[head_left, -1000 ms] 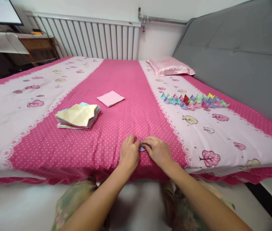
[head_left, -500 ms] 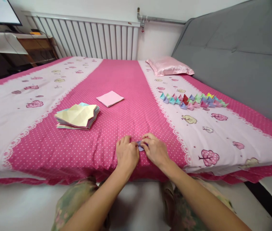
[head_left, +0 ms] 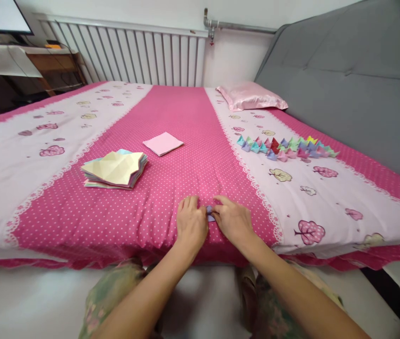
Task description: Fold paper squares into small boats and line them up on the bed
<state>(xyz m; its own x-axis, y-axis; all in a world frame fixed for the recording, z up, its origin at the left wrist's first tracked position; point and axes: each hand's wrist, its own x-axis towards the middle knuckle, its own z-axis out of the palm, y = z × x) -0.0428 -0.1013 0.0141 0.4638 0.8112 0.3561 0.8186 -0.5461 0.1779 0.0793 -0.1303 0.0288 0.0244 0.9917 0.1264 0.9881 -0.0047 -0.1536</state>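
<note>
Between my two hands, near the front edge of the bed, is a small piece of folded purple paper [head_left: 210, 216]. My left hand [head_left: 192, 221] is closed on its left side, with thumb and fingers at the paper's edge. Pinching the right side is my right hand [head_left: 232, 217], its fingers bent over the paper. Much of the paper is hidden by the fingers, so its full shape cannot be made out.
A stack of creased paper sheets [head_left: 115, 169] lies to the left, with a pile of pink square paper [head_left: 163, 143] behind it. Several small folded paper pieces [head_left: 288, 149] stand in rows on the right. A pink pillow [head_left: 251, 96] rests near the grey headboard [head_left: 348, 84].
Both hands have shifted slightly to the right in view, still on the purple paper. The view has also moved a little, and less of the paper shows between the fingers.
</note>
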